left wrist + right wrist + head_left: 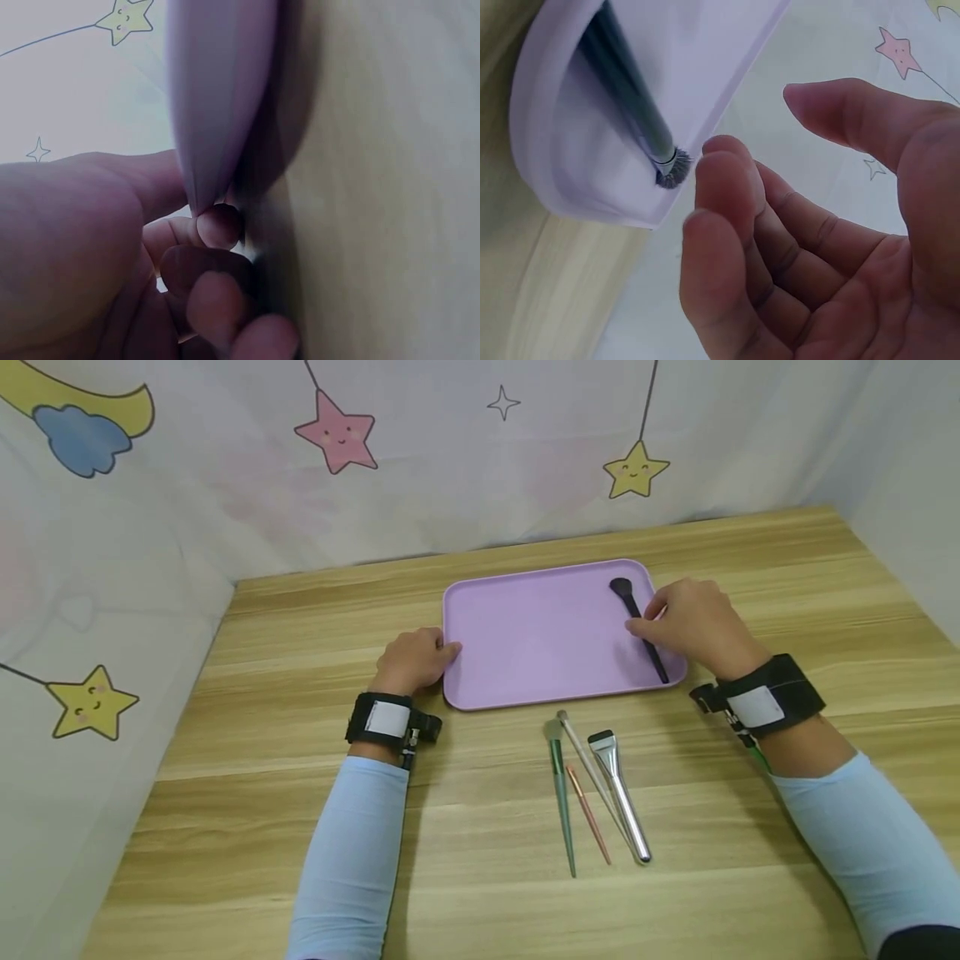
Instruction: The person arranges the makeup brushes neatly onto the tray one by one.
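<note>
A purple tray (pixel 540 631) sits toward the back of the table. My left hand (pixel 415 660) grips its left edge, the thumb over the rim and fingertips beneath, as the left wrist view shows of the tray's side (pixel 214 82). Along the tray's right end lies a black makeup brush (pixel 655 657), bristles toward the back. Over that brush hovers my right hand (pixel 701 620). In the right wrist view its thumb stands apart from its bent fingers (pixel 724 195), nothing is between them, and the brush (pixel 630 86) lies apart from the hand.
In front of the tray lie several more makeup brushes: a green one (pixel 561 789), a short copper one (pixel 588 814), a slim pale-handled one (pixel 596 772) and a silver flat-headed one (pixel 628 802). A white curtain (pixel 450 493) with printed stars hangs behind the wooden table (pixel 247 793).
</note>
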Action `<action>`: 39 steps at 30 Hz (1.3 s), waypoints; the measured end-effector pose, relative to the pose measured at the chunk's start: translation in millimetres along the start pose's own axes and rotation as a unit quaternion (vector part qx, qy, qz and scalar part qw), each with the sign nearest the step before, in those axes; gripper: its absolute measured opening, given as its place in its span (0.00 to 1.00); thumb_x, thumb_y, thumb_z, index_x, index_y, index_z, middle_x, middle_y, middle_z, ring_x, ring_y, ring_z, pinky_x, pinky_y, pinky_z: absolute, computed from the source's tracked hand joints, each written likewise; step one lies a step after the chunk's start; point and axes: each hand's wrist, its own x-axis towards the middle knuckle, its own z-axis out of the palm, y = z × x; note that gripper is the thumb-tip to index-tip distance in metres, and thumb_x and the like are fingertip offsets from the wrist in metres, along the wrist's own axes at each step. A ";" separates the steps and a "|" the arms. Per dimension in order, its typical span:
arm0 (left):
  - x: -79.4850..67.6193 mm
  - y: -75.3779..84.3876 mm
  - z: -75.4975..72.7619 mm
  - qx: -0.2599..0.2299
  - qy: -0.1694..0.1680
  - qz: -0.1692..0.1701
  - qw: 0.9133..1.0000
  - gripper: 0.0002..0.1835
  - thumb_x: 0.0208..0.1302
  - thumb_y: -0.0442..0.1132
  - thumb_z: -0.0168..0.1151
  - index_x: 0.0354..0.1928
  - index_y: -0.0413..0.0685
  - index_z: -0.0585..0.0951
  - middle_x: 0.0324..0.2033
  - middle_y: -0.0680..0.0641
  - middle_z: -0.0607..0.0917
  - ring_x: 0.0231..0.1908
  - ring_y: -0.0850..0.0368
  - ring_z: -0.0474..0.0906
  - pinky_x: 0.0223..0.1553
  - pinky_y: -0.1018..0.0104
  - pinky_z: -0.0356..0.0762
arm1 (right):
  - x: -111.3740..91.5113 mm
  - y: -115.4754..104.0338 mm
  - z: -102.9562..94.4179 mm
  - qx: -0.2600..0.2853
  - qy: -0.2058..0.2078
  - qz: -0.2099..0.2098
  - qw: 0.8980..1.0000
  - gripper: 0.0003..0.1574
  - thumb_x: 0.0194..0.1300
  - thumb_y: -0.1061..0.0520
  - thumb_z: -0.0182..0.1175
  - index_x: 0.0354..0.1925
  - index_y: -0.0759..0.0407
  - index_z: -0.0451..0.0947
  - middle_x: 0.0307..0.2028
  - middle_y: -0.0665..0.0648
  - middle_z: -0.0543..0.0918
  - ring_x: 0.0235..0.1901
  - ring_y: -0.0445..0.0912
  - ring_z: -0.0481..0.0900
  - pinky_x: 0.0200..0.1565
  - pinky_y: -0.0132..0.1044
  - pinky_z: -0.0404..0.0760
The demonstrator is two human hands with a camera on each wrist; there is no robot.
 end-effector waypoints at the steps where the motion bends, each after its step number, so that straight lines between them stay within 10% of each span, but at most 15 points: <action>1: -0.3 -0.2 0.0 -0.001 0.000 -0.001 1.000 0.19 0.68 0.56 0.46 0.35 0.48 0.74 0.27 0.45 0.76 0.25 0.51 0.72 0.23 0.60 0.68 | -1.4 -0.9 -0.2 -0.002 0.002 -0.003 1.000 0.24 0.56 0.44 0.63 0.33 0.66 0.80 0.24 0.60 0.80 0.21 0.50 0.74 0.20 0.41 0.72; 39: -0.8 -0.7 0.6 -0.011 0.005 -0.002 1.000 0.19 0.67 0.57 0.46 0.35 0.48 0.73 0.26 0.44 0.76 0.24 0.51 0.73 0.22 0.60 0.68 | -27.7 -14.8 8.8 -0.013 -0.014 -0.040 0.999 0.21 0.54 0.45 0.63 0.32 0.64 0.81 0.17 0.55 0.77 0.16 0.46 0.71 0.19 0.39 0.69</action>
